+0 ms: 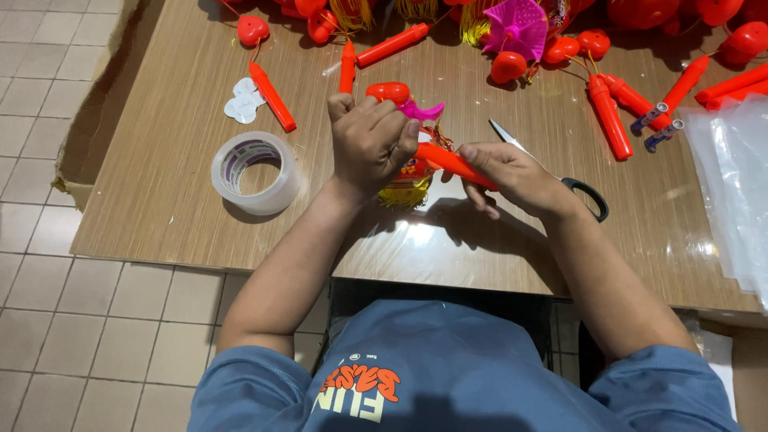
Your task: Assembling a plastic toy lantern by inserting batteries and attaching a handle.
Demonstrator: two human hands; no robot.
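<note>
My left hand (370, 142) is closed around a small toy lantern (410, 172) with a red top, pink trim and a yellow tassel, held just above the wooden table (160, 184). My right hand (512, 174) grips a red plastic stick (452, 162) that points up-left into the lantern. A clear plastic bag (432, 240) lies flat on the table under both hands.
A roll of clear tape (256, 172) sits left of my hands. Scissors (576, 188) lie behind my right hand. More red sticks (608, 116), red heart pieces and lanterns crowd the table's far side. Clear bags (732, 176) are stacked at the right. Torn cardboard (88, 128) borders the left edge.
</note>
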